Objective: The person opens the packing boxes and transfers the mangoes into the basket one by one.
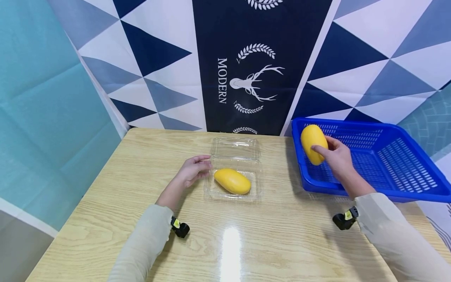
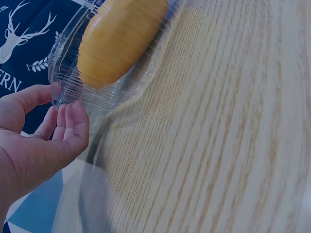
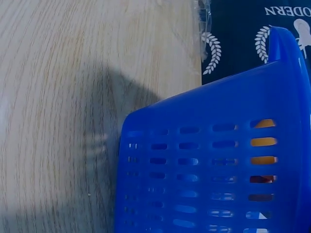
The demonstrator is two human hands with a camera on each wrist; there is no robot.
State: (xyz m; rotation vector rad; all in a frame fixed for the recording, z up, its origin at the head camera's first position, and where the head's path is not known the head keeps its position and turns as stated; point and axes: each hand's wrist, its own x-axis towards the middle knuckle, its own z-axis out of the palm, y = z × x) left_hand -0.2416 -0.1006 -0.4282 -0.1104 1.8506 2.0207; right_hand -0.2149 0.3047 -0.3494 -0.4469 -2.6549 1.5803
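Note:
A clear plastic clamshell container (image 1: 255, 176) stands on the table with its lid folded back, a yellow mango (image 1: 233, 181) lying in its base. My left hand (image 1: 195, 169) is at the container's left side; in the left wrist view, its thumb and fingers (image 2: 75, 119) pinch the clear rim. A second yellow mango (image 1: 312, 143) is held in my right hand (image 1: 337, 156) above the left part of a blue plastic basket (image 1: 387, 192). The right wrist view has the basket's slotted wall (image 3: 194, 145) in front, with only bits of yellow showing through the slots.
The basket covers the right end of the wooden table (image 1: 275, 243). Behind the table's back edge hangs a patterned cloth (image 1: 246, 78) with a deer head and triangles. A teal cloth (image 1: 42, 98) hangs at the left.

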